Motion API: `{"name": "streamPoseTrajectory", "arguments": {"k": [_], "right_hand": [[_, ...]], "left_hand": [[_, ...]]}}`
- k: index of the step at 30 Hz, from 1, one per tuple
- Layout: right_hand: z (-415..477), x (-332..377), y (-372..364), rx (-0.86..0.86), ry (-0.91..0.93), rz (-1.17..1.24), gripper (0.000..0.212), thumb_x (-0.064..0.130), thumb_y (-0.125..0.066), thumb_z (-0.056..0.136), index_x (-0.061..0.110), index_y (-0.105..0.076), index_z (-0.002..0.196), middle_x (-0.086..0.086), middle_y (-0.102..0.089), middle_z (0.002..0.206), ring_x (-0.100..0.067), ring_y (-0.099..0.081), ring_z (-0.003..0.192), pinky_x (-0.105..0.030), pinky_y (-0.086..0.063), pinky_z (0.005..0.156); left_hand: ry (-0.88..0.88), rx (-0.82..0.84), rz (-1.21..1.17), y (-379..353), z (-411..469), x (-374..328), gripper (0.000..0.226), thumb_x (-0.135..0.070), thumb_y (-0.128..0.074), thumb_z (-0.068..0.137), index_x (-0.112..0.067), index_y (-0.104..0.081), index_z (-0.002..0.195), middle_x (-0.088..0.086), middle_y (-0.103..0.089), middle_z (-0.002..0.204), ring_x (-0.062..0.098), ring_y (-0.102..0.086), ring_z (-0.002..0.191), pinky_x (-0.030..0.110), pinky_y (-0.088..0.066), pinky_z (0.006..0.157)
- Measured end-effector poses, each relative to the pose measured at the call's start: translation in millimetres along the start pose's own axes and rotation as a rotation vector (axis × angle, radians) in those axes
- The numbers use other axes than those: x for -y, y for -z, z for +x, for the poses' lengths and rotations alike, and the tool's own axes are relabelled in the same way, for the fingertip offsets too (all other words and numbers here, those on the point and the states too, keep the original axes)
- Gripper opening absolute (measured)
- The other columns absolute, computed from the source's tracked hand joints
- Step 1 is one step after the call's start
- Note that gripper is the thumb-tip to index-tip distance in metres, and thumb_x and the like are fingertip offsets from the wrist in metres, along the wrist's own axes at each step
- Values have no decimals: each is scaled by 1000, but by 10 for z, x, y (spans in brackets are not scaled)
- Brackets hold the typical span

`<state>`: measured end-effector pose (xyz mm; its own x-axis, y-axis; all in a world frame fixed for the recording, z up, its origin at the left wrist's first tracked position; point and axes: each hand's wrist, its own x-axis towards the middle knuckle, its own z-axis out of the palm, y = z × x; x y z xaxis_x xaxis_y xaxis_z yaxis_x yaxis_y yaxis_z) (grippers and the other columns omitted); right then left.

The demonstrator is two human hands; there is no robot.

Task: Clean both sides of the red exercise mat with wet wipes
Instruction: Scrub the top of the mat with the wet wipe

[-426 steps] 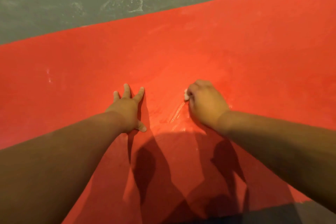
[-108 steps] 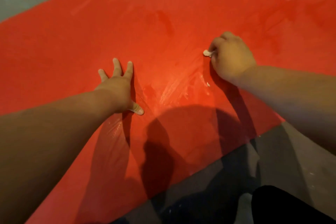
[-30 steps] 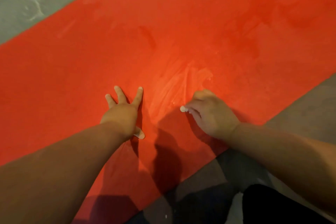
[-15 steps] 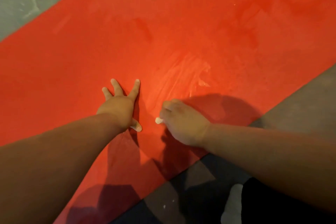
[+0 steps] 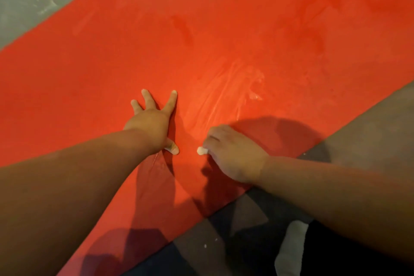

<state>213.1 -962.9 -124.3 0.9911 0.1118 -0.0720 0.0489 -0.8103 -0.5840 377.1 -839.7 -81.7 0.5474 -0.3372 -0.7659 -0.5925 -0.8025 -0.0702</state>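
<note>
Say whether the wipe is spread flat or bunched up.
Bunched up: the wipe is a small white wad in the curled fingers of the right hand.

wipe (image 5: 201, 150) mostly hidden in right hand (image 5: 234, 154), mat (image 5: 224, 29) cropped

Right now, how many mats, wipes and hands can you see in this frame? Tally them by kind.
red exercise mat: 1
wet wipe: 1, bunched up and pinched in the right hand
hands: 2, the right hand plus the left hand, which is pressed flat on the mat with fingers spread
Total: 4
</note>
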Motion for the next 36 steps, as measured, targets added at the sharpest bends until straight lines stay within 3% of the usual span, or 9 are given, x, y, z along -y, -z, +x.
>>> {"name": "streamPoseTrajectory", "arguments": {"k": [2,5,9,15,24,28,31,33,36], "right_hand": [[-47,-139,92,30,13,-33,10,11,-55,82,11,-65,82,-8,-60,82,-31,-58,79,-40,-47,74],[27,-728,500,-302,-351,-160,13,9,-55,83,5,-66,87,-18,-60,88,-39,-57,89,-39,-36,82],[54,-1028,800,-334,-668,-207,18,7,-54,86,3,-67,99,-21,-57,102,-39,-51,102,-39,-34,88],[-166,5,28,-85,-219,-41,12,9,-54,85,8,-66,85,-13,-61,88,-32,-57,89,-39,-45,83],[-215,-1032,884,-349,-795,-155,17,11,-56,88,6,-67,100,-20,-57,109,-37,-54,100,-36,-35,80],[-154,-298,246,-213,-485,-100,19,8,-52,84,7,-69,93,-16,-63,98,-35,-58,96,-36,-44,83],[-393,333,-113,72,-179,29,19,14,-49,88,14,-68,92,-6,-61,95,-25,-57,93,-36,-47,84],[-497,264,-78,186,-164,44,19,17,-51,90,17,-68,98,-3,-58,101,-21,-55,98,-35,-46,88],[-422,-334,295,7,-410,3,19,12,-55,85,16,-69,97,-7,-57,100,-28,-56,99,-39,-45,86]], "left_hand": [[-4,2,22,0,5,-6,144,-44,-89,57,-44,27,143,25,30,151,54,8,140,60,-27,107],[9,16,95,26,6,-48,144,-47,-87,59,-36,28,145,30,24,151,55,1,140,59,-28,108],[16,13,238,103,10,-231,144,-49,-85,62,-16,27,146,37,8,152,53,-17,139,55,-33,106],[39,42,192,77,5,-302,143,-39,-87,64,-11,28,145,40,13,149,54,-11,139,57,-31,108],[-22,-1,136,74,11,-190,145,-38,-89,61,-17,25,148,36,14,151,55,-8,139,56,-29,108],[11,22,153,116,-35,-265,145,-40,-88,62,-14,27,146,37,14,151,55,-10,139,56,-28,109],[-21,20,192,118,-65,-351,144,-44,-87,63,-11,26,146,39,9,150,56,-20,137,54,-32,108],[-102,39,194,44,-75,-378,146,-47,-87,60,-20,28,146,38,16,149,60,-14,135,56,-30,108],[-146,57,160,-79,-75,-341,148,-43,-89,58,-40,34,140,32,33,146,62,4,135,60,-29,108]]}}
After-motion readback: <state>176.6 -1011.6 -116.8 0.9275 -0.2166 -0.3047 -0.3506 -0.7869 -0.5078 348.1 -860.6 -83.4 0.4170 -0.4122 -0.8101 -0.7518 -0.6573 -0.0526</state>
